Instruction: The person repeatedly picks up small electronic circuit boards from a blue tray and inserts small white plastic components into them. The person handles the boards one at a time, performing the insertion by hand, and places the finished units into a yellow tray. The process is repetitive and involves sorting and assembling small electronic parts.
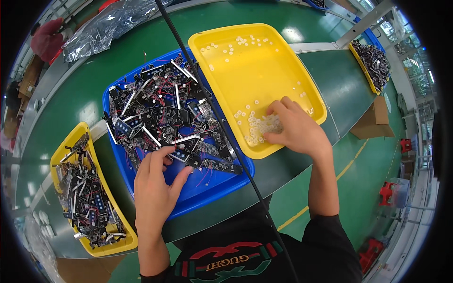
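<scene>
My left hand [155, 185] is at the near side of a blue tray [188, 200], fingers bent and thumb apart from them. Between thumb and fingers sits the end of a dark circuit board [180, 154], which the hand appears to grip; part of the grip is hidden. A tangled pile of black circuit boards [163, 115] with thin red wires and white strips fills the tray. My right hand [298, 128] reaches into a yellow tray [264, 61], thumb and fingers spread around a heap of small white ring-shaped washers [257, 125]. More washers lie scattered along the tray's far end.
A smaller yellow tray [130, 243] of boards stands at the left, another loaded yellow tray [365, 73] at the far right. A dark cable [219, 120] crosses the view diagonally. Silvery plastic sheeting [101, 35] lies beyond; a cardboard box [375, 120] is at the right.
</scene>
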A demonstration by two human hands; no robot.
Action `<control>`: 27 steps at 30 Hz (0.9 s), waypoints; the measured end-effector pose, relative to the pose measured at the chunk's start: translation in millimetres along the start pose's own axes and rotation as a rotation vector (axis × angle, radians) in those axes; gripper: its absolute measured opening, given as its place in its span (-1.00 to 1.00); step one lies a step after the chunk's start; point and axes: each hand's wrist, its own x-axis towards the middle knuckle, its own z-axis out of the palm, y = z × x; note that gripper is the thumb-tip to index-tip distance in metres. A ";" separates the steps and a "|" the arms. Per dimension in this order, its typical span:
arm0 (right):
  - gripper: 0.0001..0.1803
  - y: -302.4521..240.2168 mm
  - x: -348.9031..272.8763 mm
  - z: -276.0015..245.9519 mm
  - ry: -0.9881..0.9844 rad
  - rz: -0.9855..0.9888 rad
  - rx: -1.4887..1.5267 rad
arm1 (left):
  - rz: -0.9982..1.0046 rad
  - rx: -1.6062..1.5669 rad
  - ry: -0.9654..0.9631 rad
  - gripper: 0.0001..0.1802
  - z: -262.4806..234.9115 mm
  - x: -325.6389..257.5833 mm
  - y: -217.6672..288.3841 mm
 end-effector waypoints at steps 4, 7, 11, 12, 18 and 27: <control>-0.61 -8.0 5.5 5.4 -0.053 -0.009 0.059 | -0.059 -0.082 0.022 -0.62 0.2 -2.0 -0.2; -0.66 -11.5 11.0 9.4 -0.036 -0.066 0.099 | -0.139 -0.208 0.072 -0.73 1.1 -3.4 -4.3; -0.72 -15.5 15.0 9.0 -0.048 -0.045 0.122 | -0.185 -0.283 0.168 -0.85 -0.4 -5.0 -10.2; -0.73 -16.1 14.3 9.0 -0.057 -0.026 0.157 | -0.200 -0.303 0.174 -0.86 -2.1 -6.5 -11.4; -0.84 2.2 13.2 13.2 0.047 0.114 0.494 | -0.206 -0.347 0.342 -0.75 -4.4 -6.2 -10.2; -0.91 36.4 22.8 9.2 0.095 0.204 2.131 | -0.178 -0.749 0.488 -0.38 -6.8 -6.1 6.8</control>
